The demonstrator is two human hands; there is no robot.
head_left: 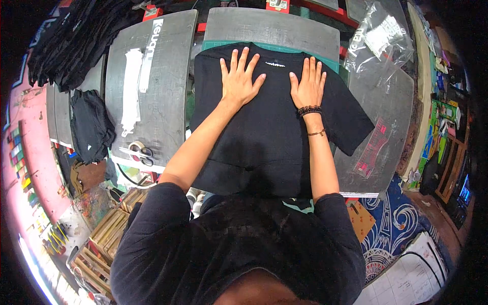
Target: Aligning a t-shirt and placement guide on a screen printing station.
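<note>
A black T-shirt (269, 137) lies spread on a grey printing board (272, 28) in front of me, its collar toward the far end. My left hand (240, 79) rests flat on the shirt's upper chest, fingers apart. My right hand (307, 84) lies flat beside it, fingers spread, with dark bead bracelets on the wrist. A small white neck label (275, 64) shows between the two hands. The shirt's right sleeve (356, 127) hangs over onto the board at the right.
Another grey board (168, 101) at the left carries white transfer strips (133, 91), with a tape roll (136, 148) and scissors (145, 158) at its near end. Black garments (91, 124) lie further left, a heap of them at the far left. A clear plastic bag (378, 38) and a pink ruler (371, 147) sit right.
</note>
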